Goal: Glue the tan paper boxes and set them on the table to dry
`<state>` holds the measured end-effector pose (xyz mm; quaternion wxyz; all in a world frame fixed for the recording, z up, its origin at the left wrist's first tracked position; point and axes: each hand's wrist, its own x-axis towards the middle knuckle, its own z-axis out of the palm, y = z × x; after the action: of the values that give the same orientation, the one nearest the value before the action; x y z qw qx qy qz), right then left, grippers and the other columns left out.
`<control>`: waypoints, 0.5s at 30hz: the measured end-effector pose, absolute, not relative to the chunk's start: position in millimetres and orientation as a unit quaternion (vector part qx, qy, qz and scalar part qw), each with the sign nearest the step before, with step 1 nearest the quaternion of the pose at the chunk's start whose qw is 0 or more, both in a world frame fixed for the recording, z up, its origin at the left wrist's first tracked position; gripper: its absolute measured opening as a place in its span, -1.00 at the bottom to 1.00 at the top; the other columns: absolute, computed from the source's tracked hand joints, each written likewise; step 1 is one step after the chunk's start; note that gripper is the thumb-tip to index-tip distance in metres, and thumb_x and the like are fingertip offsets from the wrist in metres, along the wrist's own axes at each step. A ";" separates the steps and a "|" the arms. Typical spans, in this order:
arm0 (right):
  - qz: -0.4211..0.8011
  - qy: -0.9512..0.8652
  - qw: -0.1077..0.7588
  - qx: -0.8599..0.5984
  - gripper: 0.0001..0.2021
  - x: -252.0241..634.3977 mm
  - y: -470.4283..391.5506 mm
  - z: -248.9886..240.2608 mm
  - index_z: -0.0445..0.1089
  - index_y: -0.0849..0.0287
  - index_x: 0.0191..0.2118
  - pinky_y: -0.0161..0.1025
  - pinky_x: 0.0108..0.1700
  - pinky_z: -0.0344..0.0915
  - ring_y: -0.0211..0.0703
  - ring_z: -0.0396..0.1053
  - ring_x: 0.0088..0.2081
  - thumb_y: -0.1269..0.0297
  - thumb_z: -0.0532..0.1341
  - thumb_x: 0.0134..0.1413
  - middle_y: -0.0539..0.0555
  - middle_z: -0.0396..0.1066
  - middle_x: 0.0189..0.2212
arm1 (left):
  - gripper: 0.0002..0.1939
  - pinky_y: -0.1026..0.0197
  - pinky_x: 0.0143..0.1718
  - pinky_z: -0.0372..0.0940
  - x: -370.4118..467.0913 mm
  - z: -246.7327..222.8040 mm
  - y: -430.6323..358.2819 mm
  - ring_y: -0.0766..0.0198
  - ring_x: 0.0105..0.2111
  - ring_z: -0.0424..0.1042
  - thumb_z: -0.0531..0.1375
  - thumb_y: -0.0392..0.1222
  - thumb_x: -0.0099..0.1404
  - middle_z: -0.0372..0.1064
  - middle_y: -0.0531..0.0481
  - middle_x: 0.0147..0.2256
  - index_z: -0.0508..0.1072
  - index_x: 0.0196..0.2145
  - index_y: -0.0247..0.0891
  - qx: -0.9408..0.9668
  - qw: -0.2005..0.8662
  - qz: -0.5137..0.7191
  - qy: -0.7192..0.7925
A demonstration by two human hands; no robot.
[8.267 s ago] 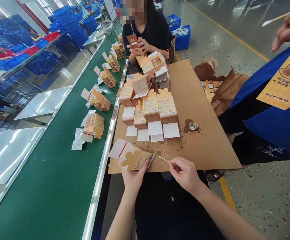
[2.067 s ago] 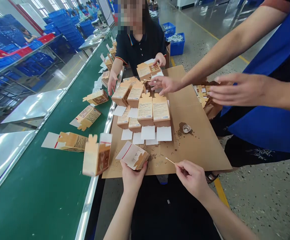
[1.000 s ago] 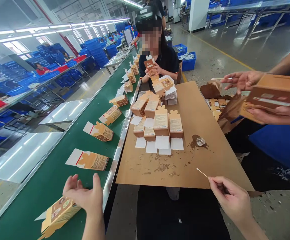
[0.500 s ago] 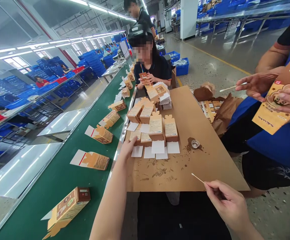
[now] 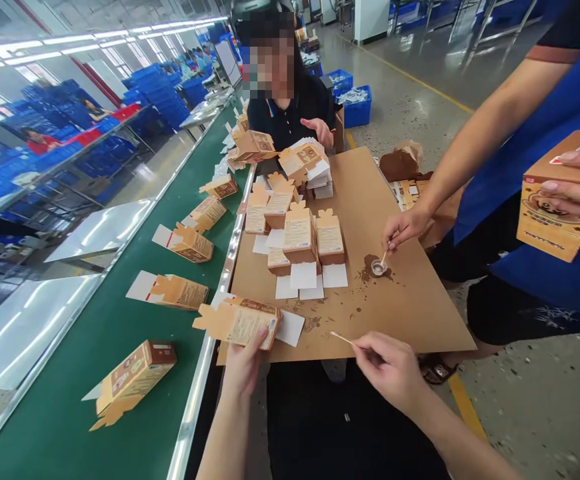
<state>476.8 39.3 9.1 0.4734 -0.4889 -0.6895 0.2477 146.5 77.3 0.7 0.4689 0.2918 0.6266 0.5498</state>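
Observation:
My left hand (image 5: 244, 365) grips a brown and yellow carton (image 5: 250, 322) lying on its side, with flaps sticking out at both ends. Between the fingertips of my right hand (image 5: 387, 367) is a cotton swab (image 5: 341, 337), its tip pointing left toward the carton but apart from it. Beyond them, several similar cartons (image 5: 299, 233) stand grouped on the cardboard sheet (image 5: 395, 327), white flaps spread before them. A small clear dish (image 5: 379, 267) sits in a wet patch to their right. A co-worker's hand (image 5: 404, 229) dips a swab into it.
A green conveyor belt (image 5: 90, 353) on the left carries several cartons (image 5: 183, 291), separated by its metal rail (image 5: 195, 393). A person (image 5: 290, 107) sits across, beside a stack of flat cartons (image 5: 320, 183). The co-worker on the right holds another carton (image 5: 550, 220).
My left hand has brought a carton from the group toward me. My right hand has moved left with the swab. The co-worker's swab has gone down to the dish; the seated person's carton is nearer the belt.

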 end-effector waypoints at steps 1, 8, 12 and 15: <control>0.242 -0.716 0.452 -0.474 -0.68 464.3 45.5 4.6 0.49 0.01 -0.33 -0.27 -0.42 0.26 -0.21 0.34 -0.52 0.48 0.24 0.52 -0.09 0.41 -0.51 | -0.09 -0.39 0.48 0.52 156.3 -4.8 83.4 -0.42 0.36 0.68 0.79 0.28 -0.06 0.75 -0.36 0.22 0.74 0.15 -0.20 0.300 0.456 0.553 0.629; 0.231 -0.805 0.334 -0.433 -0.63 406.7 74.0 -32.6 0.30 0.02 -0.38 -0.26 -0.25 0.20 -0.20 0.32 -0.38 0.60 0.28 0.42 -0.08 0.37 -0.44 | -0.09 -0.35 0.26 0.67 176.7 -7.7 95.7 -0.36 0.14 0.80 0.80 0.29 -0.08 0.78 -0.39 0.11 0.74 0.08 -0.27 0.339 0.411 0.549 0.644; 0.234 -0.799 0.328 -0.446 -0.64 409.5 79.1 -36.2 0.31 0.03 -0.38 -0.23 -0.26 0.20 -0.17 0.33 -0.37 0.59 0.25 0.44 -0.05 0.40 -0.43 | -0.11 -0.36 0.30 0.65 175.9 6.9 92.4 -0.36 0.16 0.79 0.81 0.24 -0.07 0.78 -0.38 0.12 0.73 0.09 -0.28 0.334 0.441 0.537 0.637; 0.232 -0.786 0.332 -0.466 -0.64 420.4 81.4 -31.5 0.35 0.02 -0.36 -0.23 -0.28 0.23 -0.17 0.33 -0.39 0.57 0.19 0.49 -0.05 0.40 -0.44 | -0.12 -0.32 0.34 0.63 178.5 9.4 92.0 -0.33 0.19 0.77 0.81 0.18 -0.04 0.77 -0.36 0.16 0.70 0.13 -0.26 0.339 0.445 0.533 0.635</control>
<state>420.4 81.4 -31.5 0.3323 -0.4663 -0.7865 0.2315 178.5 92.0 9.4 0.4450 0.3386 0.6347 0.5333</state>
